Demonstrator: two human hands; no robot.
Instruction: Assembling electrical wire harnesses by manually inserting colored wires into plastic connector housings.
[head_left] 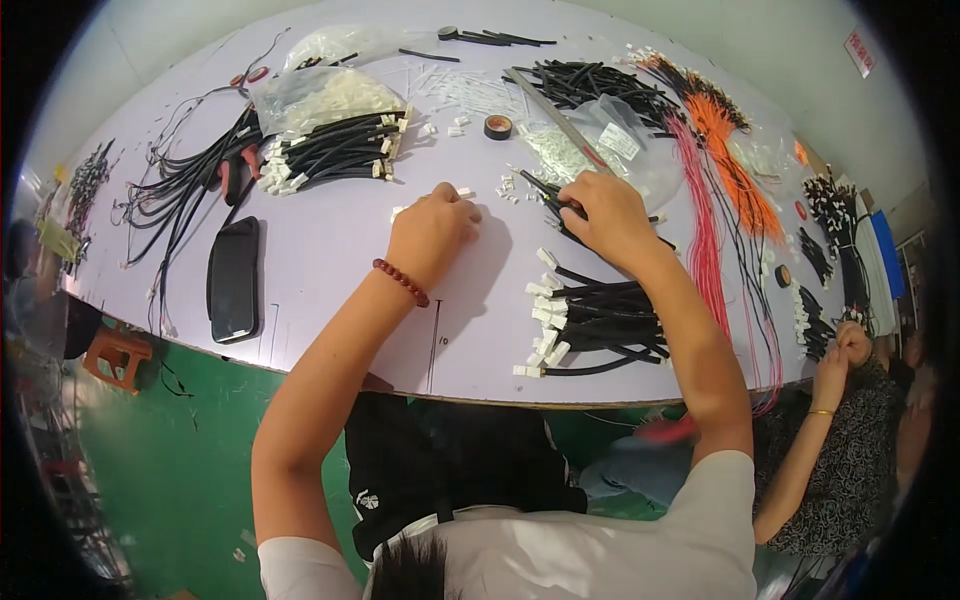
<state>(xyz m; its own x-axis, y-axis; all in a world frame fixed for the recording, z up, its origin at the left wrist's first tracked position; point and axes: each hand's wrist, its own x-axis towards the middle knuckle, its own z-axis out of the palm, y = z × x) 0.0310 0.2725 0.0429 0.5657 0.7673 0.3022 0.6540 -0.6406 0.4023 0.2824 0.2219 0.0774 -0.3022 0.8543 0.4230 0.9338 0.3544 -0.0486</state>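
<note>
My left hand, wearing a dark red bead bracelet, is low over the table with its fingers curled together. White connectors show beside its fingertips; whatever lies under the fingers is hidden. To the right, my right hand has thumb and fingers closed on a black sleeved cable in a small loose group. Nearer to me, under my right forearm, lies a stack of black cables with white connectors at their left ends. Loose small white connectors are scattered between the hands.
A phone, red-handled pliers and another bundle of black cables lie at left. Black tape, a metal ruler and a bag of white connectors are farther back. Pink wires cross the right side; a co-worker's hand is beyond.
</note>
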